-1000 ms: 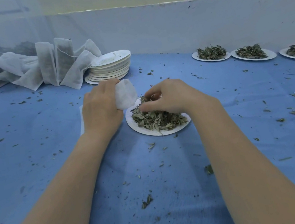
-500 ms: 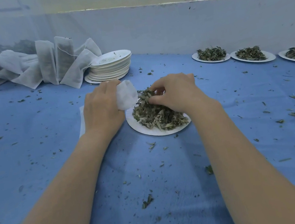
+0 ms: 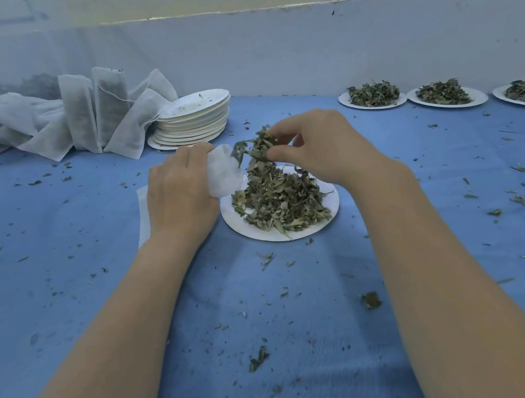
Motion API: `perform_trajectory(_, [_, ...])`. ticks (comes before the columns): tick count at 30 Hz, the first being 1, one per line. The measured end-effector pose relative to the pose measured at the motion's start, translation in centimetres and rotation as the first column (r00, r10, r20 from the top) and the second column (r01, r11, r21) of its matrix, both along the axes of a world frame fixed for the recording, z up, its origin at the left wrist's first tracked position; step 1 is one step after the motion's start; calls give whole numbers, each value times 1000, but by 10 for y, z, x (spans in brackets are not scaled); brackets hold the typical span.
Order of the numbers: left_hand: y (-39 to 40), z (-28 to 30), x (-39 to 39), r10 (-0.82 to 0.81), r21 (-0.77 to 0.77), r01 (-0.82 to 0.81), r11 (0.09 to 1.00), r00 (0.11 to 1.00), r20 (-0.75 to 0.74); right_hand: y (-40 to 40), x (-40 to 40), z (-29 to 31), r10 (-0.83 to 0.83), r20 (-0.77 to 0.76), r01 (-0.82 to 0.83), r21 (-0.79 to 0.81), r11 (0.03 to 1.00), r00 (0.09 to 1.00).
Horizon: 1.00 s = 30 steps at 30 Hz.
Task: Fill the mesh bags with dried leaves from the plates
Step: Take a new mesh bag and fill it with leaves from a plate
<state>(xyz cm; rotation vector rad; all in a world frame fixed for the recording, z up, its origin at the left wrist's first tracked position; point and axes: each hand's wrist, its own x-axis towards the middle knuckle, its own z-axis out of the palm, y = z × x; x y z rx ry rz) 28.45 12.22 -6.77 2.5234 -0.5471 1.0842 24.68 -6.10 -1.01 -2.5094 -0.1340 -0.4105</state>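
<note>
Pinching a tuft of crinkled, grey-green dried leaves (image 3: 254, 146), the right hand (image 3: 319, 149) has thumb and fingers curled around it, just beside the left hand (image 3: 180, 191). That hand grips a soft white mesh bag (image 3: 223, 174), its gauzy cloth bunched between the fingers, right beside the raised tuft. Below both hands sits a round white paper plate (image 3: 233, 219) heaped with brittle curled leaves. Beyond the left hand stands a stack of plates (image 3: 194, 121), with filled mesh bags (image 3: 108, 113) slumped beside it. Far past the right hand, three leaf-laden plates (image 3: 445, 95) line the wall on the blue cloth (image 3: 57, 268).
</note>
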Motion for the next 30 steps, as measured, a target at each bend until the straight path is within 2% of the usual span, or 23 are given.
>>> perform_trajectory(3, [-4,0,-2,-16,6,16,1000,1000,-8,5,-1,1,31,-24,-31,-13,999,999])
perform_trajectory(8, [-10,2,-7,-85,20,84,996,996,19,17,-1,4,60,-38,-64,-126,990,997])
perform_trajectory(11, [-14,3,-8,-138,21,137,990,989,53,25,-2,3,113,-28,-115,-84,990,993])
perform_trajectory(15, [-17,2,-9,-178,4,178,984,979,98,33,-3,2,89,-1,-89,-46,995,996])
perform_trajectory(19, [-21,1,-11,-218,-30,222,975,970,105,36,-4,2,102,-62,-106,-64,992,993])
perform_trajectory(21, [-20,0,-11,-202,-35,206,978,975,89,31,-5,3,168,-103,-169,-1,986,980])
perform_trajectory(26, [-15,1,-6,-131,-66,133,989,991,30,18,-13,7,317,-122,-272,290,918,941])
perform_trajectory(28, [-17,1,-7,-148,-77,151,986,988,39,21,-12,5,284,-95,-255,241,936,954])
perform_trajectory(30, [-19,1,-9,-183,-76,187,979,982,57,28,-9,3,190,-67,-181,116,977,980])
